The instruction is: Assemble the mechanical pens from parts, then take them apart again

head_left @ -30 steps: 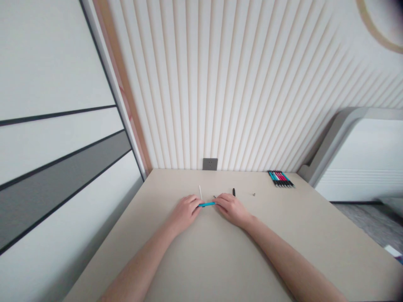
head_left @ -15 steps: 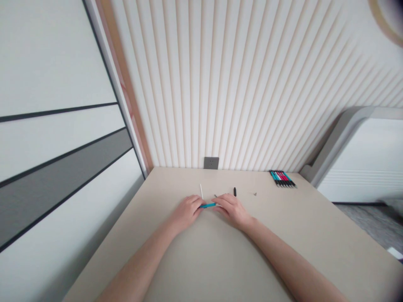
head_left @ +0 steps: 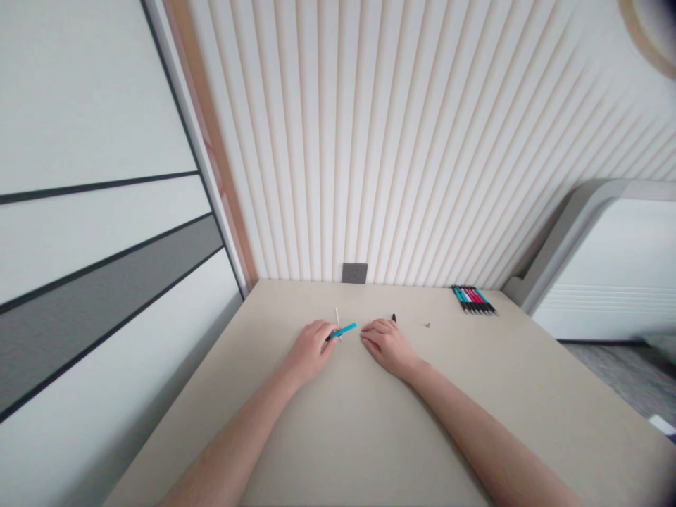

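Observation:
My left hand (head_left: 313, 346) pinches one end of a short blue pen barrel (head_left: 346, 330), which points up and to the right just above the beige table (head_left: 338, 436). My right hand (head_left: 384, 341) rests beside it with the fingers curled and pressed together; whether they hold a small part is hidden. A thin white refill (head_left: 336, 318) lies just behind the barrel. A small black pen piece (head_left: 393, 318) sits behind my right hand, and a tiny grey part (head_left: 427, 325) lies further right.
A row of several pens (head_left: 473, 298), blue, red and black, lies at the table's far right edge. A grey wall socket (head_left: 353, 272) sits at the back above the table. A white cabinet (head_left: 607, 274) stands to the right.
My right hand has let go of the blue barrel and drawn slightly away. My left hand now holds it alone, its free end tilted up toward the right.

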A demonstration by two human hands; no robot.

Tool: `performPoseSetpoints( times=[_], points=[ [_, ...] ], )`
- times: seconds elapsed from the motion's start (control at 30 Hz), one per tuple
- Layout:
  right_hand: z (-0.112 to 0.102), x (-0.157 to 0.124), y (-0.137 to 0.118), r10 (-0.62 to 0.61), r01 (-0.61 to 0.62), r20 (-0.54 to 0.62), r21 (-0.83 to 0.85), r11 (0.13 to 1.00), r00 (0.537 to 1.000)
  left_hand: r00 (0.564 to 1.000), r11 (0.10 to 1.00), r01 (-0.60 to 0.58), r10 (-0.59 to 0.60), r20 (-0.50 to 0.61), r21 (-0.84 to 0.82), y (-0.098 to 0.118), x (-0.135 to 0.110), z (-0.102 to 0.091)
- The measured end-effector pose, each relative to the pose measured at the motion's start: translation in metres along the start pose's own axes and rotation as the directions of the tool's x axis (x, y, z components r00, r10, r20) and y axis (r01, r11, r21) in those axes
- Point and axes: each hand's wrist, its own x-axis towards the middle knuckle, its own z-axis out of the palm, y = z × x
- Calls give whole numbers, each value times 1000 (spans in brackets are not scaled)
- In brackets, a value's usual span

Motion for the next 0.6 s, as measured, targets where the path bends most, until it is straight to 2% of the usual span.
performPoseSetpoints(
  times=[0.17, 0.3, 0.5, 0.6],
  points=[
    [0, 2, -1, -17, 17, -3, -8, 1000, 1000, 996, 998, -38, 33, 80, 54, -2, -2, 0],
    [1, 2, -1, 4, -4, -1, -25, 1000, 1000, 994, 996, -50, 43, 96, 68, -6, -3, 2],
    [-2, 2, -2, 38, -37, 0, -30, 999, 999, 996, 997, -37, 31, 83, 68, -10, -2, 5],
    [-6, 2, -6, -3, 4, 13, -39, 999, 1000, 1000, 997, 17, -17, 3, 70, -11, -1, 5]
  ],
)
